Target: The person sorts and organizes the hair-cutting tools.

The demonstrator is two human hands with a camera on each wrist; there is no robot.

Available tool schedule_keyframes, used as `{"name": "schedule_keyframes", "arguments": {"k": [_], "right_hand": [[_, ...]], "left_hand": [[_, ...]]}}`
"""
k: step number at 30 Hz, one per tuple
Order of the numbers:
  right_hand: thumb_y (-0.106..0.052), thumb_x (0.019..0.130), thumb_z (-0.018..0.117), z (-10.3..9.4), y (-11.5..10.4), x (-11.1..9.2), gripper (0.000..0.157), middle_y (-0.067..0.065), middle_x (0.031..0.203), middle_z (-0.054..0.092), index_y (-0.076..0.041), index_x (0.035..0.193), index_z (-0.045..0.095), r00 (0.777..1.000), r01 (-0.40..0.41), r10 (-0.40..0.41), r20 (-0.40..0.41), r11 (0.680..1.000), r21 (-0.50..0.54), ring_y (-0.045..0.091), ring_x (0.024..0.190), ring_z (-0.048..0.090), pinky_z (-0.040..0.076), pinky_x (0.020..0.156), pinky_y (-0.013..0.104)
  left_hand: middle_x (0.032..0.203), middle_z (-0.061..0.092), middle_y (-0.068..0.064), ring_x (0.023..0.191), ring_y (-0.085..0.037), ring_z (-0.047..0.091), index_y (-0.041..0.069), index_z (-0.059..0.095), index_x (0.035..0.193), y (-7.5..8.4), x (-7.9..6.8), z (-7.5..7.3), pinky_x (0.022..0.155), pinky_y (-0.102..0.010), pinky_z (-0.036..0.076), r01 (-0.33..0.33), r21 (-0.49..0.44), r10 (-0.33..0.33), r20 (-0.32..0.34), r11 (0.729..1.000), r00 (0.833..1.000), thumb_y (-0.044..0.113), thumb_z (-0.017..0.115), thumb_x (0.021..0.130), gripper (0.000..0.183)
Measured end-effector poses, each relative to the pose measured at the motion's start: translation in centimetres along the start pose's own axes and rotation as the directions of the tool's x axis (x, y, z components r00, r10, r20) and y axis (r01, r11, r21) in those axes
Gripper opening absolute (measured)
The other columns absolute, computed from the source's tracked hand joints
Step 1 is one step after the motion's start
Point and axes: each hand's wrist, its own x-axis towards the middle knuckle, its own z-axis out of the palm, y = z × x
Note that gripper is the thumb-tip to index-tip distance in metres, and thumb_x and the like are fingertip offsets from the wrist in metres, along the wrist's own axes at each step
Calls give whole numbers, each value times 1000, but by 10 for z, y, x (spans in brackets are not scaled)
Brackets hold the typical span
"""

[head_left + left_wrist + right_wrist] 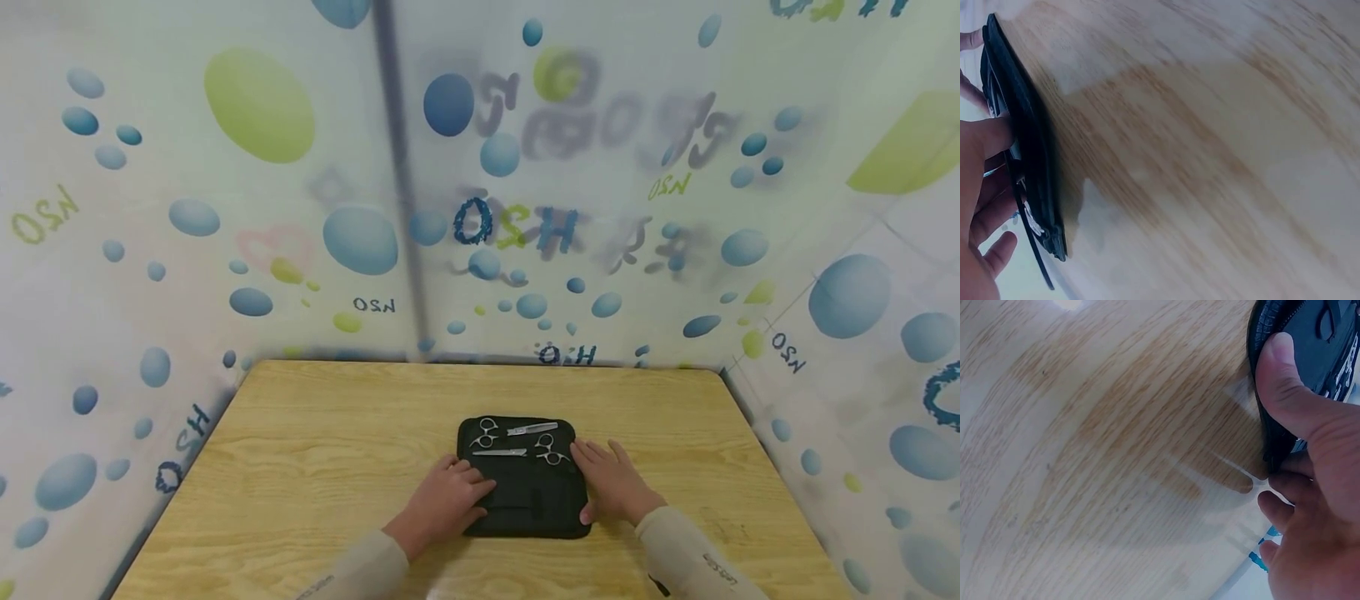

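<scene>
A black zip-edged scissors case (513, 521) lies opened on the table with two pairs of silver hairdressing scissors in its far half. The farther pair are thinning scissors (532, 429), and the plain-bladed scissors (501, 452) lie nearer. My left hand (450, 493) is at the case's left side. In the left wrist view, its thumb and fingers pinch a thin black flap (1035, 256) raised off the case. With my right hand (611, 479) I hold the right edge, the thumb (1282, 359) over the zipped rim and the fingers by the far corner.
The wooden table (337, 417) surrounds the case on every side. Behind it and along both sides hangs a white curtain (480, 333) printed with blue and green bubbles.
</scene>
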Motion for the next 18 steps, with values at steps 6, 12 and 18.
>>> {"name": "schedule_keyframes", "arguments": {"k": [6,12,18], "right_hand": [[-44,64,87,1,0,1,107,13,156,36,-3,148,37,1000,-10,10,0,1000,5,32,144,35,15,119,59],[-43,64,88,3,1,1,106,12,157,36,-3,149,37,1000,-11,11,0,1000,12,30,144,35,15,119,58],[-43,65,87,1,0,0,105,12,156,37,-2,148,37,1000,-8,8,2,1000,23,31,144,36,16,118,59]], "left_hand": [[107,72,8,97,-10,62,26,69,119,5,5,1,93,-34,46,7,5,-7,5,1000,1000,47,66,89,37],[113,70,6,102,-11,63,24,66,123,6,4,4,93,-35,47,25,3,-25,16,1000,1000,47,66,89,41],[121,67,4,110,-13,63,22,62,130,3,-1,3,101,-41,47,52,-33,-50,57,998,997,44,66,90,46]]}}
